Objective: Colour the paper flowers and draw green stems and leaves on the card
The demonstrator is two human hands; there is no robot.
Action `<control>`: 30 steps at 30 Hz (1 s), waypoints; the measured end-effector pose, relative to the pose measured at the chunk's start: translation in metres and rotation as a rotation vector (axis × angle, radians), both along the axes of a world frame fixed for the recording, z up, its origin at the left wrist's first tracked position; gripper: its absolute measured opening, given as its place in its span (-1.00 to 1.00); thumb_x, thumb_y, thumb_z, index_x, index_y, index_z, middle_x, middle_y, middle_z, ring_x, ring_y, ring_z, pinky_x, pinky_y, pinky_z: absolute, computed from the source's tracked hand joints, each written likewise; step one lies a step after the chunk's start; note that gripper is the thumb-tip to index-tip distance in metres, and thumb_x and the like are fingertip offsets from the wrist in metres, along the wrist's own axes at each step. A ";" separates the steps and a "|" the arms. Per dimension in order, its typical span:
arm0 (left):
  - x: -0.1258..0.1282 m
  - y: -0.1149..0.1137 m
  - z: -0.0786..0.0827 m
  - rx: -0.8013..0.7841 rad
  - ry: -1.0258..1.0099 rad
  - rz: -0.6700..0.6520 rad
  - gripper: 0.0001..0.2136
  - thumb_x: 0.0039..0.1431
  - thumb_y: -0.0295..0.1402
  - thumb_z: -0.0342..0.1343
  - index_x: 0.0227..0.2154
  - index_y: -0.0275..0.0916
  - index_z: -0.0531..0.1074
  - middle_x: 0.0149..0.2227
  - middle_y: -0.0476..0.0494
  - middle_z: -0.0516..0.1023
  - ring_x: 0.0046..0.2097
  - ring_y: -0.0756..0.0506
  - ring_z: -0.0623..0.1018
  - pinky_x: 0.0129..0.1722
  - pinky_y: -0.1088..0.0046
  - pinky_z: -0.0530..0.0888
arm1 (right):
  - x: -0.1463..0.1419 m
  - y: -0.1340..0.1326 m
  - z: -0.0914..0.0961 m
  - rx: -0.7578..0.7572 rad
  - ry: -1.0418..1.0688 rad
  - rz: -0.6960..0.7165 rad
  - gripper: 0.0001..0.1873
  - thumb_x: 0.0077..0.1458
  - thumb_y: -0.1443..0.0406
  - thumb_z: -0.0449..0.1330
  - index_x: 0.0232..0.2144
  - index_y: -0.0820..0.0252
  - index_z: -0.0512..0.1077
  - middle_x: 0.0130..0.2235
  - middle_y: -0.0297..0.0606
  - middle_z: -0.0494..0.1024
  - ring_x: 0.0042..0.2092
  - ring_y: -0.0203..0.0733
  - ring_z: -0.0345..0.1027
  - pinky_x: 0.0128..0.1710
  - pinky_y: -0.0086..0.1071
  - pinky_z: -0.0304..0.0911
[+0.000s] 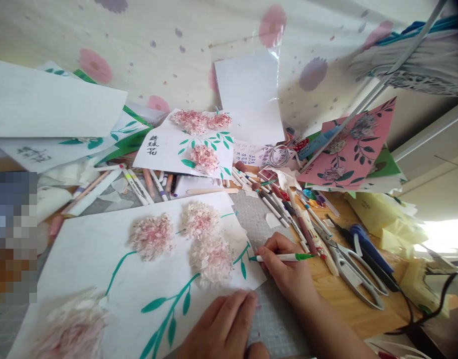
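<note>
Right hand (285, 271) grips green marker (285, 258) — tip seemingly touching paper (102, 259).

"绣球花" on flower card (158, 149), numbers on note (247, 154)

A large sheet (102, 259) lies at the front of the desk (337, 294), on a cutting mat (251, 214). Three paper flower clusters (199, 219) sit on its middle, a fourth at its front left corner. The left hand (225, 329) rests on the sheet's front edge; the right hand (285, 269) is at the sheet's right edge with a marker (285, 257) whose tip touches the sheet. Right of that hand lie scissors (352, 269). Behind the sheet runs a row of pens (150, 184), and behind them a smaller flower card (187, 144). Another card (352, 144) leans at the back right.
</note>
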State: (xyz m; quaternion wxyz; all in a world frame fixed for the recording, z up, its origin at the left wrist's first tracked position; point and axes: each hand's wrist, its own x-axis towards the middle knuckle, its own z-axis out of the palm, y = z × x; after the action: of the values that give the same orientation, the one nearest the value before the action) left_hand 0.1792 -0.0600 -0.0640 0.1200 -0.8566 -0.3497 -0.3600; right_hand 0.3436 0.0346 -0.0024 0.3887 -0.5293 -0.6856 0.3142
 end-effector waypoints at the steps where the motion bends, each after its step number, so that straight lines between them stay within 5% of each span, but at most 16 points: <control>1: 0.000 0.001 0.002 0.012 0.003 0.001 -0.82 0.18 -0.62 -0.10 -0.46 -0.25 0.26 0.00 -0.27 0.49 -0.03 -0.21 0.53 -0.11 0.28 0.55 | 0.000 0.000 0.001 0.003 -0.004 0.004 -0.71 0.03 0.23 0.18 -0.66 0.12 0.24 -0.67 -0.40 0.33 -0.60 -0.30 0.14 -0.59 -0.42 0.05; 18: 0.000 0.003 0.015 0.081 0.036 0.017 -0.85 0.23 -0.57 -0.07 -0.43 -0.24 0.23 -0.06 -0.28 0.51 -0.07 -0.18 0.55 -0.14 0.34 0.55 | 0.002 0.003 0.001 -0.015 -0.008 0.015 -0.71 0.02 0.24 0.14 -0.66 0.09 0.19 -0.67 -0.40 0.31 -0.59 -0.27 0.16 -0.57 -0.39 0.08; 30: 0.001 0.000 0.009 -0.005 0.047 0.026 -0.85 0.19 -0.56 -0.08 -0.47 -0.25 0.21 0.05 -0.32 0.46 -0.04 -0.23 0.51 -0.11 0.25 0.46 | 0.007 -0.001 0.002 -0.011 -0.016 0.098 -0.71 0.02 0.23 0.10 -0.68 0.09 0.20 -0.67 -0.41 0.26 -0.58 -0.25 0.18 -0.55 -0.36 0.11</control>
State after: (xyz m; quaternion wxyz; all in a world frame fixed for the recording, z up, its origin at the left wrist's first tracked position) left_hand 0.1803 -0.0603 -0.0554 0.1306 -0.8606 -0.3587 -0.3373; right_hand 0.3504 0.0337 -0.0004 0.3644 -0.4997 -0.7121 0.3323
